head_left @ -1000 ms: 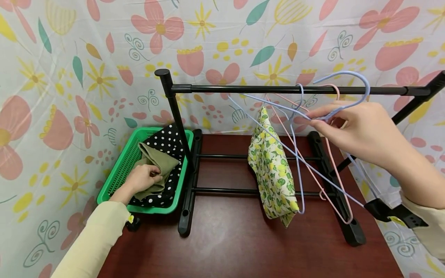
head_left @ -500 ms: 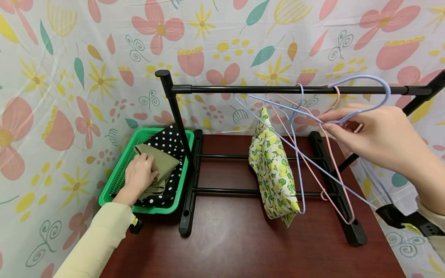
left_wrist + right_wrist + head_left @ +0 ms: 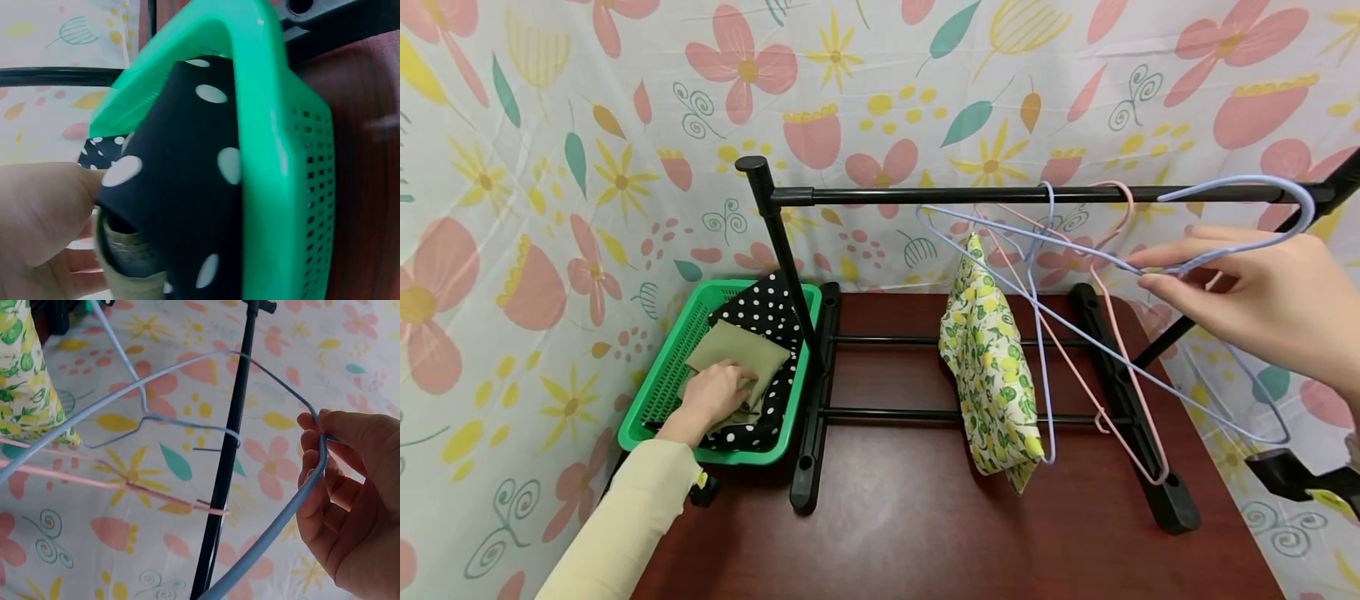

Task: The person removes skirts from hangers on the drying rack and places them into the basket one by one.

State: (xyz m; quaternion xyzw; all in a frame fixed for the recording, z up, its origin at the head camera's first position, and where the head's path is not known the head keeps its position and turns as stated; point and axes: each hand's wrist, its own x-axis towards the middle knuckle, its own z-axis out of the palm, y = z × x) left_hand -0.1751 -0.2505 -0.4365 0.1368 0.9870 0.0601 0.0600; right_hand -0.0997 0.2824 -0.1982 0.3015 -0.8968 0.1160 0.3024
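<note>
Pinching a blue hanger (image 3: pixel 269 531) are the right fingers (image 3: pixel 320 534).

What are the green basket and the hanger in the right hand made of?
The green basket looks like glossy moulded plastic: its rim shines and its walls are perforated. The held blue hanger may be coated wire or plastic: thin, smooth, evenly coloured.

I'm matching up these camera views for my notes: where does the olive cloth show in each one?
Head: left of centre, inside the green basket, the olive cloth lies partly under the left hand.
Left wrist: lower left, beside the dotted cloth.
Right wrist: not in this picture.
Shared landmark: the flower-print sheet, visible in all three views.
</note>
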